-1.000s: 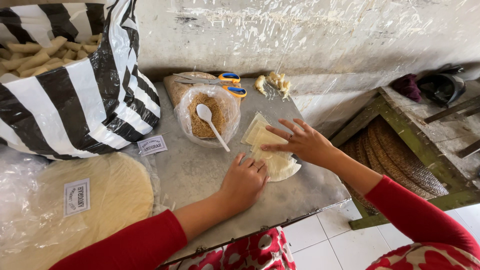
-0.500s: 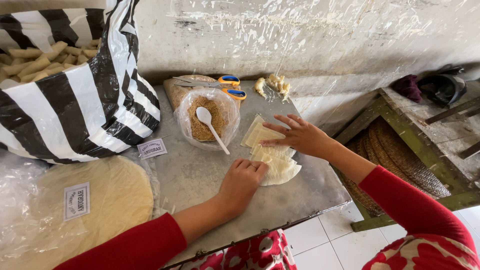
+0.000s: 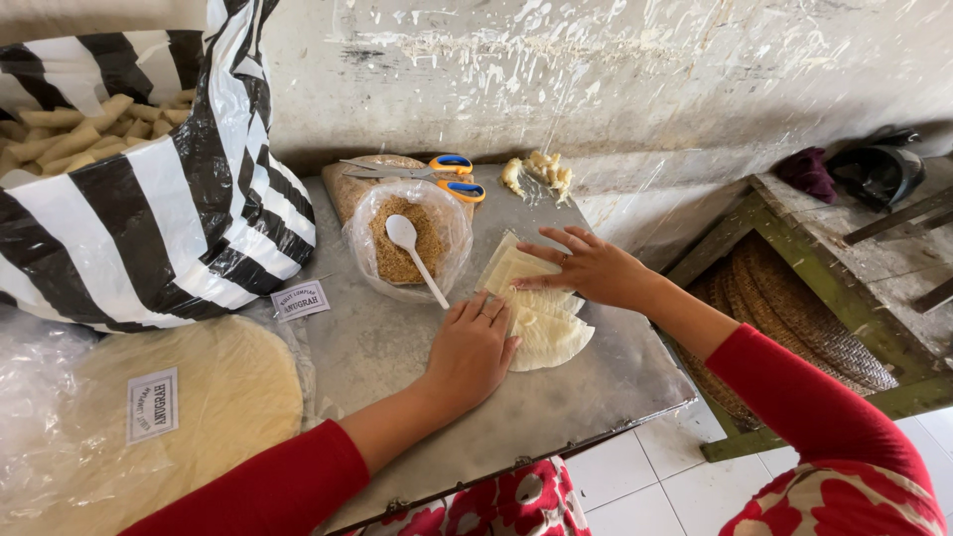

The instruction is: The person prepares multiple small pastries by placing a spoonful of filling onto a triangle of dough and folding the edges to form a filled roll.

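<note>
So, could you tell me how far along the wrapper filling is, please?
Done: rolled pieces fill the striped bag. In hand: the left hand and right hand rest flat on the cut wrappers. Left: crumb filling with its spoon, plus round sheets, remain.

A large black-and-white striped plastic bag (image 3: 169, 228) of pale stick-shaped snacks sits at ten o'clock on the grey metal desk (image 3: 397, 347). At twelve o'clock, orange-handled scissors (image 3: 427, 171) lie near a clear plastic bag of brown crumbs (image 3: 397, 238) holding a white plastic spoon (image 3: 412, 248). A stack of round pale wrappers in clear plastic (image 3: 169, 407) lies at eight o'clock.
</note>
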